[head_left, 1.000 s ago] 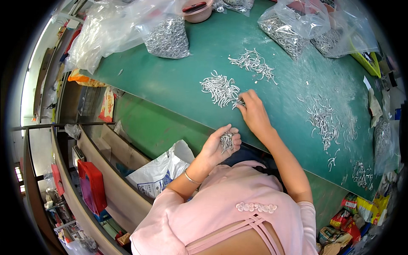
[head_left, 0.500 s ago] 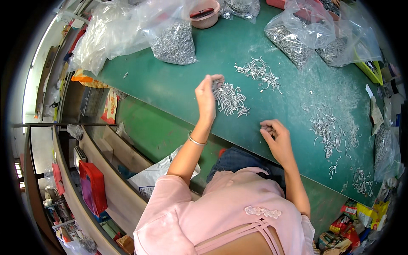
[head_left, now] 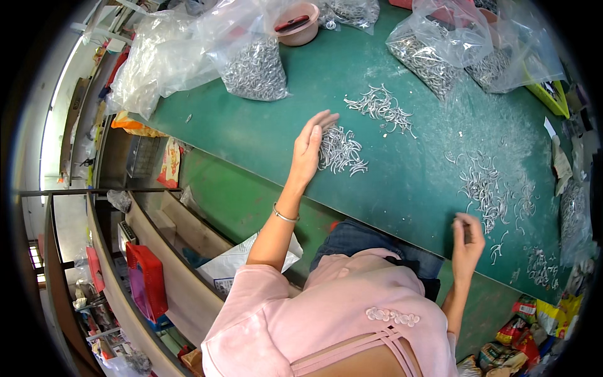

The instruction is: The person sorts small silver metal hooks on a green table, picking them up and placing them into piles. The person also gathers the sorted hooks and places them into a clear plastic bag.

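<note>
My left hand (head_left: 308, 149) rests at the left side of a pile of small curved silver metal pieces (head_left: 340, 152). Its fingers are stretched out along the pile's far edge, and it grips nothing that I can see. Near the table's front edge, my right hand (head_left: 468, 242) hovers with its fingers loosely bent and the thumb apart from them; no piece shows in it. Just beyond it lies a looser scatter of the same curved pieces (head_left: 485, 191). Another small heap (head_left: 383, 108) sits farther back on the green table (head_left: 251, 135).
Clear plastic bags of metal pieces stand at the back left (head_left: 256, 69) and back right (head_left: 427, 63). A pink bowl (head_left: 297, 34) holds a red object. A yellow-green tray (head_left: 553, 100) is at the far right. Shelves with a red basket (head_left: 147, 279) stand at lower left.
My right hand has moved right and nearer to me, toward the right-hand scatter. My left hand's fingers have straightened beside the pile. The view has shifted slightly.
</note>
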`<action>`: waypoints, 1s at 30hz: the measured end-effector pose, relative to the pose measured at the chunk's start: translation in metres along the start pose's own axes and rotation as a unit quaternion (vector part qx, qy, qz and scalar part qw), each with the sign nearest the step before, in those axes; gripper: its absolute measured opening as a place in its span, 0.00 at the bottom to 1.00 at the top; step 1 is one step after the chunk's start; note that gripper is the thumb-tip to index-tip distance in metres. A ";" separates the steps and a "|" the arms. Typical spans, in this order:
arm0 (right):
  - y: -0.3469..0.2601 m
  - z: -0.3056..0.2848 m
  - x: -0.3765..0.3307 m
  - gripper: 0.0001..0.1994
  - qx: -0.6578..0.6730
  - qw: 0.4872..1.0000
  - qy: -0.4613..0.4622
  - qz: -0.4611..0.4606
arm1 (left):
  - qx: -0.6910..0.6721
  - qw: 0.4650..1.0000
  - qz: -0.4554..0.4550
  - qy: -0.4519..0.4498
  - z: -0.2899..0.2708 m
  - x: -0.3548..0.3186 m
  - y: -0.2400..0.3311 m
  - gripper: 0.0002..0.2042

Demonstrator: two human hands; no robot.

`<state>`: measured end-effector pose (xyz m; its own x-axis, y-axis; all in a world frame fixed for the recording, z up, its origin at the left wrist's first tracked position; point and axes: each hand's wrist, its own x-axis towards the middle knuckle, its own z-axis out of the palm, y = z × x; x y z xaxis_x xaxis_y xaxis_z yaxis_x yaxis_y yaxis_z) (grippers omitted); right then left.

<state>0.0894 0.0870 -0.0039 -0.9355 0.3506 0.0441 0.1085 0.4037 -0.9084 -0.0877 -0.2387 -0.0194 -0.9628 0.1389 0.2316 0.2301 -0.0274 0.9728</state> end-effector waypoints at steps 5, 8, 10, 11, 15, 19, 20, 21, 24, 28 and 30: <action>0.027 -0.050 0.006 0.13 -0.234 0.953 0.171 -0.087 | 0.124 0.991 0.027 0.044 0.016 -0.004 0.022 0.18; 0.043 -0.072 -0.001 0.23 -0.336 0.927 0.163 -0.026 | 0.084 0.994 0.045 0.061 0.038 -0.016 0.039 0.18; 0.046 -0.077 -0.006 0.26 -0.372 0.912 0.170 -0.006 | 0.083 0.996 0.038 0.002 0.064 -0.025 0.040 0.17; 0.044 -0.071 -0.006 0.27 -0.372 0.914 0.163 -0.007 | 0.120 0.992 0.032 -0.028 0.070 -0.030 0.042 0.16; 0.046 -0.074 -0.011 0.28 -0.368 0.917 0.149 -0.026 | 0.255 0.963 0.079 -0.048 0.112 -0.042 0.050 0.12; 0.064 -0.074 -0.012 0.24 -0.349 0.925 0.149 -0.022 | 0.191 0.976 0.044 -0.091 0.116 -0.063 0.038 0.15; 0.059 -0.071 -0.010 0.24 -0.354 0.926 0.134 -0.020 | 0.202 0.977 0.039 -0.065 0.111 -0.068 0.036 0.15; 0.055 -0.067 -0.007 0.25 -0.359 0.926 0.118 -0.018 | 0.213 0.976 0.033 -0.040 0.103 -0.071 0.035 0.16; 0.051 -0.057 -0.001 0.26 -0.358 0.929 0.092 -0.012 | 0.281 0.953 0.037 0.106 0.076 -0.074 0.027 0.14; 0.050 -0.048 0.007 0.27 -0.359 0.930 0.084 -0.016 | 0.364 0.908 -0.031 0.205 0.038 -0.063 0.019 0.15; 0.047 -0.042 0.011 0.28 -0.342 0.936 0.082 -0.022 | 0.401 0.891 -0.006 0.211 0.024 -0.054 0.012 0.16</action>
<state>0.0988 0.1457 -0.0288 -0.8856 0.4237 0.1901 0.3137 0.8476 -0.4280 -0.0296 -0.2229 -0.0198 -0.8945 -0.2543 0.3677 0.0840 0.7123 0.6968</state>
